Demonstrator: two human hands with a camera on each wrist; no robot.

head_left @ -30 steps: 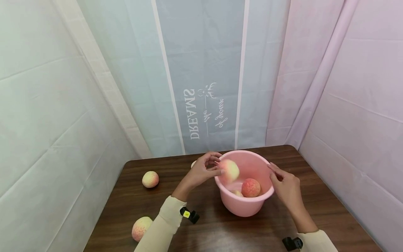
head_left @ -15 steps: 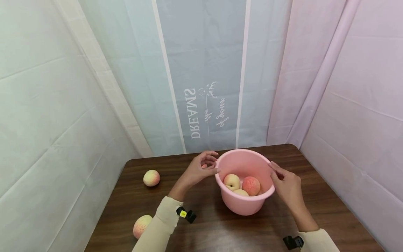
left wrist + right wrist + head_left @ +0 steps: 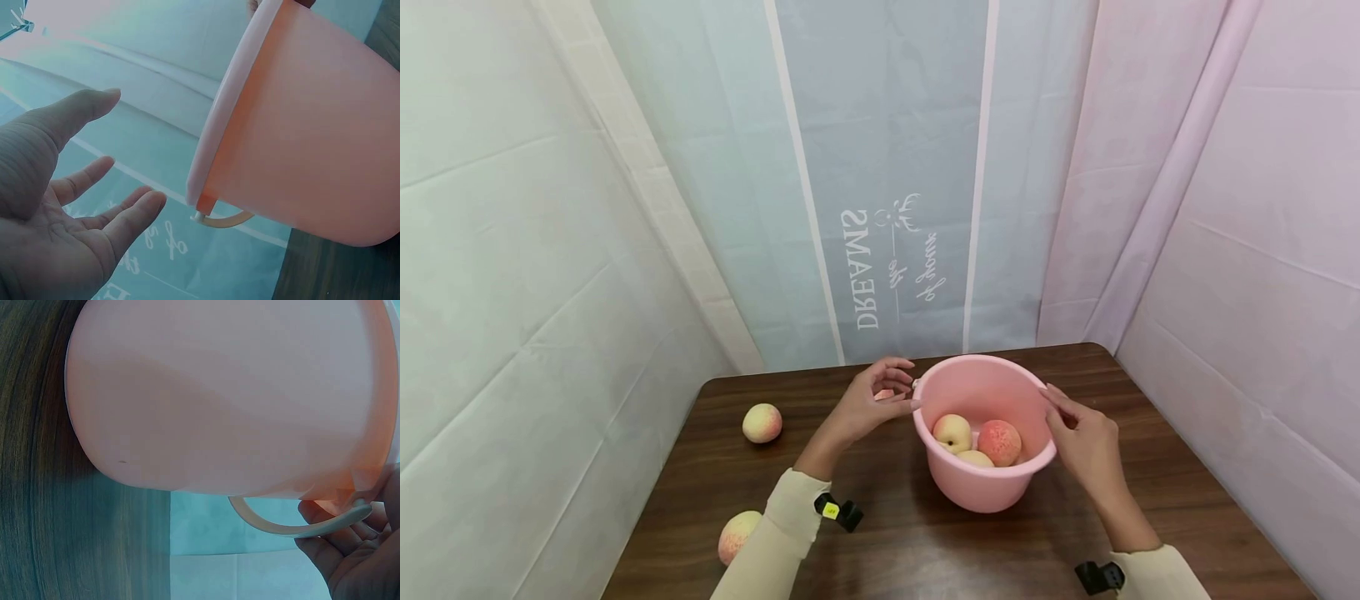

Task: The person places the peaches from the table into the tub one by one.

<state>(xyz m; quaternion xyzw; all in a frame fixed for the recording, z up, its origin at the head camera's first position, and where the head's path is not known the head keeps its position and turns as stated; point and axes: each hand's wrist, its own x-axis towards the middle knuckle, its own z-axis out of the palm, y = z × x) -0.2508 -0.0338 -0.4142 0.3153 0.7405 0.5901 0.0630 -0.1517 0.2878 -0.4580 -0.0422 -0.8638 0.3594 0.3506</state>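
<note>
A pink plastic bucket (image 3: 977,490) stands upright on the table with three peaches inside: a red one (image 3: 999,442), a pale one (image 3: 952,432) and another pale one (image 3: 974,459) partly hidden by the front wall. My right hand (image 3: 1088,446) grips the bucket's right rim; in the right wrist view its fingers curl at the rim beside the white handle (image 3: 294,529). Left of the bucket, my left hand (image 3: 868,402) holds nothing, its fingers spread and apart from the wall in the left wrist view. Behind that hand a reddish peach (image 3: 885,394) shows only in part.
Two more peaches lie on the dark wooden table (image 3: 880,533): one at the back left (image 3: 762,423), one nearer the front (image 3: 739,535), partly covered by my left sleeve (image 3: 767,542). A grey-blue curtain (image 3: 895,167) hangs close behind the table's back edge.
A peach that was in my left hand over the bucket has been let go and now lies inside. The left hand has drawn back slightly left. The right hand stays at the rim.
</note>
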